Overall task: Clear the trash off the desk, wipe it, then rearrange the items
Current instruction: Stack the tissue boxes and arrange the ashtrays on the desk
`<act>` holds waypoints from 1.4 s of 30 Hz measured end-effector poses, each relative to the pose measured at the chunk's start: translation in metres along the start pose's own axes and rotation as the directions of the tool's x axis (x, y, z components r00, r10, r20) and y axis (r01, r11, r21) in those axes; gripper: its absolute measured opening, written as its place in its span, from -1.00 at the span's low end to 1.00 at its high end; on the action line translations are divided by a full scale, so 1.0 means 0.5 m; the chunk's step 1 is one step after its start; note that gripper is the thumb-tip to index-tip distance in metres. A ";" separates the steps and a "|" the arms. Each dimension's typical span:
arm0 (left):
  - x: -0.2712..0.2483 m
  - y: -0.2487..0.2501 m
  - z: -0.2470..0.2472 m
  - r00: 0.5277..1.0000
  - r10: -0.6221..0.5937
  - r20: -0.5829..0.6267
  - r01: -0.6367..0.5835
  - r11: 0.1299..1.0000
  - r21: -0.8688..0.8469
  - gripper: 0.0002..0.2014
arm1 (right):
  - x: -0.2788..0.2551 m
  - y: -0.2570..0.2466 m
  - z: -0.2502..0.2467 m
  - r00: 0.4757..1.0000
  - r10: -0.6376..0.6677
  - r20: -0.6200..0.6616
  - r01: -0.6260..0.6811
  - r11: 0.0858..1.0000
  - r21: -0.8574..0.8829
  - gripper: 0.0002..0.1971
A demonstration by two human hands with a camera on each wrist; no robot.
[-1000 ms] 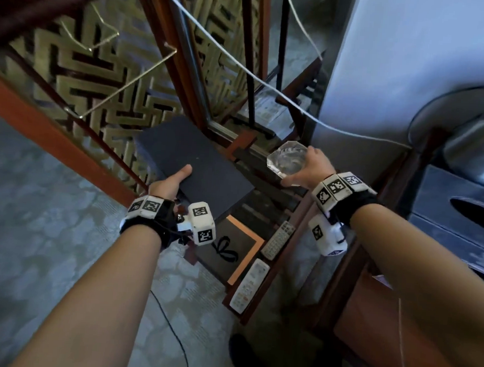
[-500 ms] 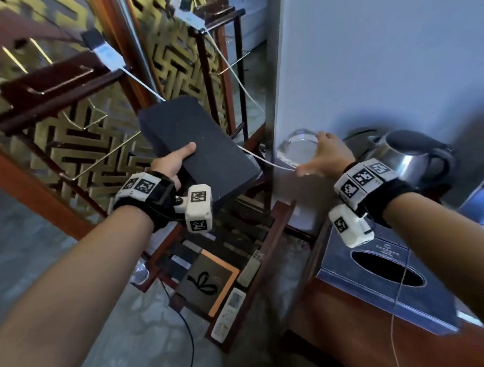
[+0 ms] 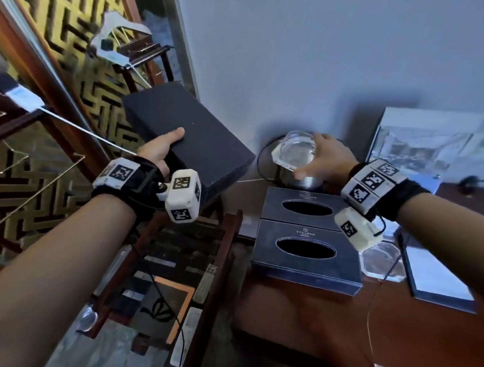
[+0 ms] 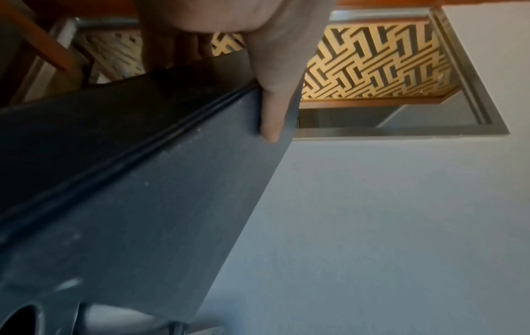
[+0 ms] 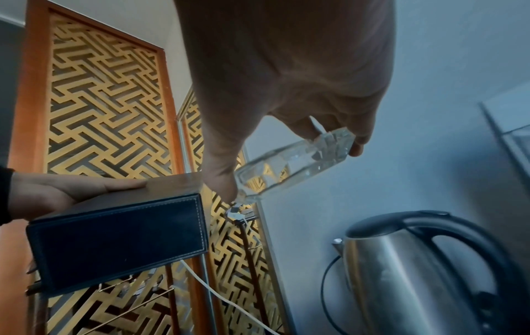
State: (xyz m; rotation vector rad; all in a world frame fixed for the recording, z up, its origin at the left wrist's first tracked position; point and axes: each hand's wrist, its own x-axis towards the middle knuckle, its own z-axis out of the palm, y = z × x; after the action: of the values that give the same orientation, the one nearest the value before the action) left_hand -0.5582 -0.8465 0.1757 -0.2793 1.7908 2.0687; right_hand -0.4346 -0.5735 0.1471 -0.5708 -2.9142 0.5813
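Above the left end of the worktop (image 3: 396,329) I have both hands in the air. My left hand (image 3: 157,152) grips a dark box (image 3: 186,140) from below, thumb flat on its top face and fingers (image 4: 183,45) curled under; it hangs out past the worktop's left edge, over a low slatted rack (image 3: 173,264). My right hand (image 3: 327,160) pinches a clear glass ashtray (image 3: 296,152) by its rim, thumb on the near side and fingers on the far side, directly above a steel kettle (image 5: 416,272).

The head view hides most of that kettle behind the ashtray; the right wrist view shows its whole body, black handle and cord, and also the box's stitched end panel, which the head view does not reveal. The left wrist view adds only the box's underside seam against the pale wall (image 4: 373,226).

Just in front of the kettle, two dark tissue boxes (image 3: 304,252) lie touching, one behind the other, close to the worktop's left edge. Bare wood lies open in front of them. A second glass ashtray (image 3: 380,262) rests to their right, partly behind my wrist, with a flat folder (image 3: 439,280) beside it.

I count two ashtrays, three dark boxes including the held one, one kettle. On the rack I can make out two remotes (image 3: 189,330) along its right rail.
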 end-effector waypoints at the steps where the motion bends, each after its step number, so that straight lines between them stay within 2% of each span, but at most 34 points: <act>1: -0.007 -0.002 0.019 1.000 0.004 0.026 -0.004 1.000 0.022 -0.85 | -0.010 0.017 -0.009 1.000 0.012 0.000 -0.012 1.000 0.002 -0.14; 3: -0.019 -0.010 0.056 0.999 0.010 0.047 -0.013 0.998 0.053 -0.74 | -0.029 0.052 -0.028 0.999 0.040 0.012 -0.040 0.999 0.003 -0.13; 6: -0.035 -0.029 0.106 0.998 0.029 0.047 -0.033 0.997 0.071 -0.55 | -0.067 0.107 -0.059 0.997 0.073 0.035 -0.073 0.997 -0.020 0.01; 10: -0.056 -0.049 0.173 0.995 0.058 0.086 -0.069 0.990 0.127 -0.57 | -0.121 0.196 -0.092 0.996 0.071 0.052 -0.070 0.997 -0.022 -0.07; 14: -0.067 -0.065 0.234 0.991 0.051 0.124 -0.078 0.972 0.224 -0.47 | -0.168 0.279 -0.103 0.988 0.126 0.094 -0.123 0.992 -0.037 0.03; 15: -0.072 -0.070 0.249 0.989 0.039 0.140 -0.072 0.969 0.236 -0.52 | -0.178 0.300 -0.102 0.984 0.144 0.105 -0.141 0.989 -0.033 0.03; 18: -0.095 -0.089 0.298 0.979 0.022 0.204 -0.080 0.957 0.280 -0.89 | -0.212 0.358 -0.095 0.973 0.190 0.131 -0.190 0.982 -0.017 0.04; 19: -0.106 -0.094 0.311 0.975 0.028 0.218 -0.093 0.952 0.292 -0.92 | -0.225 0.376 -0.089 0.968 0.202 0.146 -0.203 0.979 -0.005 0.04; 29: -0.122 -0.146 0.367 0.958 0.015 0.285 -0.130 0.912 0.389 -0.90 | -0.348 0.478 0.061 0.892 0.246 0.380 -0.242 0.968 -0.059 0.17; 35: -0.133 -0.167 0.374 0.949 0.057 0.311 -0.202 0.865 0.459 -0.88 | -0.379 0.487 0.152 0.873 0.144 0.466 -0.135 0.989 -0.053 0.22; 39: -0.130 -0.171 0.372 0.959 0.070 0.275 -0.198 0.859 0.473 -0.86 | -0.394 0.490 0.194 0.885 0.043 0.463 -0.024 0.999 -0.047 0.22; 42: -0.131 -0.169 0.373 0.964 0.083 0.251 -0.197 0.860 0.472 -0.85 | -0.397 0.492 0.215 0.886 0.015 0.463 0.010 0.999 -0.052 0.23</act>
State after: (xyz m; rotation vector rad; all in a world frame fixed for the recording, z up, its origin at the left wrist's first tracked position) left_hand -0.4451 -0.6648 0.1556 0.2292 2.1612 1.5670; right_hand -0.1879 -0.4767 -0.0556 -0.4981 -3.3864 0.7313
